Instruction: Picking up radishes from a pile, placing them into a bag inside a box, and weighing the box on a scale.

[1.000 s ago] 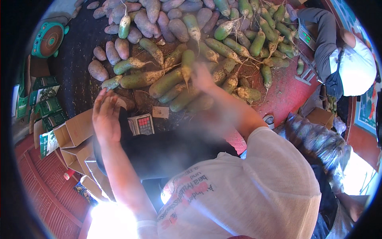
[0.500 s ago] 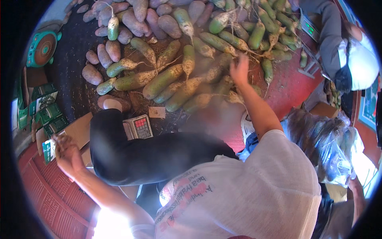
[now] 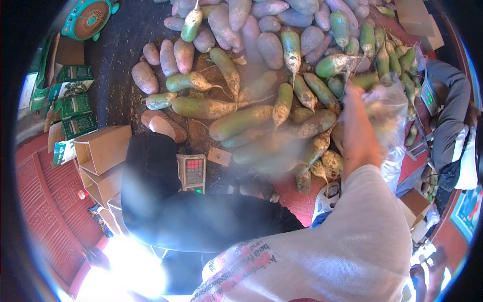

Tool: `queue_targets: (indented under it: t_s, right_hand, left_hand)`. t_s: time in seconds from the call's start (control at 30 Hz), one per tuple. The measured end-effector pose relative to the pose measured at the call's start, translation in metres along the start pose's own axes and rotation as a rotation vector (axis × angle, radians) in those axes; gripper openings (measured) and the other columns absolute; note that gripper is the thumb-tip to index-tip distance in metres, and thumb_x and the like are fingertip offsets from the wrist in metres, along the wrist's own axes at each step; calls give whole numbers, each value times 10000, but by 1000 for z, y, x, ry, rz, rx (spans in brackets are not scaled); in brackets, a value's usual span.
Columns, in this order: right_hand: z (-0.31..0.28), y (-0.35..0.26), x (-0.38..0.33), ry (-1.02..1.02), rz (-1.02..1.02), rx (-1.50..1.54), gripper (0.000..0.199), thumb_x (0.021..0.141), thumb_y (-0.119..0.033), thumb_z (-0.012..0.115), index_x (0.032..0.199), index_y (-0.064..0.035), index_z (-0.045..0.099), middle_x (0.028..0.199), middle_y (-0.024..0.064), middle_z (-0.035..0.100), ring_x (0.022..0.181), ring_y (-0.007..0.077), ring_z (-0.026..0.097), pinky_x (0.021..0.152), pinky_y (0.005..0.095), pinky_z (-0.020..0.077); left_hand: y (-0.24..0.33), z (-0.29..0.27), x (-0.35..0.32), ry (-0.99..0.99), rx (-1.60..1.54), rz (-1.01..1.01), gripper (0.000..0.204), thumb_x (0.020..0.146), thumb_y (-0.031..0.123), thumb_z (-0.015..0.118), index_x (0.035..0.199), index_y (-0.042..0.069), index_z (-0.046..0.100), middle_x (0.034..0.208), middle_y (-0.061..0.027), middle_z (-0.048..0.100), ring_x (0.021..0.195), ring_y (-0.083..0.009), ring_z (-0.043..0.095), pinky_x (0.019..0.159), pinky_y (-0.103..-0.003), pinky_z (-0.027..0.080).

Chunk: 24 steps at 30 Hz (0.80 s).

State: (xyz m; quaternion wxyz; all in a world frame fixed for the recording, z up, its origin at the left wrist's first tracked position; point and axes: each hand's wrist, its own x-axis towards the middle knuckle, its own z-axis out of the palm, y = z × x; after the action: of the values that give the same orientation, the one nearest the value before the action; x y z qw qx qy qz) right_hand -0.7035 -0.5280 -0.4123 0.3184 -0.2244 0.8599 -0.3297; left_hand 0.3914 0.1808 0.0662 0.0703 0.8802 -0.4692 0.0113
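My right arm stretches out over the pile. My right hand (image 3: 354, 100) is over the right part of a heap of green radishes (image 3: 339, 30), its fingers blurred and partly hidden, so I cannot tell what it holds. Against the right side of that hand and forearm is a translucent plastic bag (image 3: 395, 126), with something yellowish-brown showing through it. Long green radishes (image 3: 201, 107) with muddy, pale root ends lie left of the hand, several of them crosswise. My left hand is out of view; strong glare covers the lower left.
Reddish-purple tubers (image 3: 219, 30) are heaped at the far side. A scale keypad (image 3: 193, 170) lies near my knee. Open cardboard boxes (image 3: 103, 151), green cartons (image 3: 75, 105) and a turquoise fan (image 3: 89, 19) are on the left. Another person's grey-clad leg (image 3: 448, 110) is at right.
The view has turned, shifting the pile rightward. My right hand has reached farther out, and plastic now shows beside it. My left hand, earlier near the boxes, has left the view.
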Motion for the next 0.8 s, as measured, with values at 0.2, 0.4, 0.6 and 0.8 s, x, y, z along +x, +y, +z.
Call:
queue_targets:
  t_s: [0.2,0.4,0.6,0.8]
  right_hand:
    - [125,-70,-182,134,-283,-404,1206,839,-493,750,1530,113,-30,1599,318,112,1479,379,225,1222,447,209]
    - [129,-146,-238,53,366,490,1191,807,-472,784,1570,-21,-12,1567,217,279,1429,374,322,1124,562,365]
    - [113,-68,-46,-295,130,351,383,904,-361,688,1194,-113,646,1176,99,660,1049,327,630,958,539,497]
    - [100,-113,-174,-581,357,525,374,957,-379,615,1259,-159,606,1271,67,599,1127,291,567,905,507,513]
  left_hand:
    - [33,154,85,21,-23,-66,425,1005,56,481,1413,-60,457,1484,-148,485,1332,-254,489,1100,-345,413]
    - [146,179,203,129,75,-39,431,1009,75,494,1422,-43,458,1472,-143,494,1322,-252,489,1077,-357,433]
    - [94,57,13,281,64,-115,437,1013,94,507,1431,-25,460,1460,-138,502,1311,-249,489,1053,-369,452]
    - [129,-14,-108,667,-690,-617,467,1009,92,507,1465,13,438,1504,-105,454,1308,-222,486,1075,-360,422]
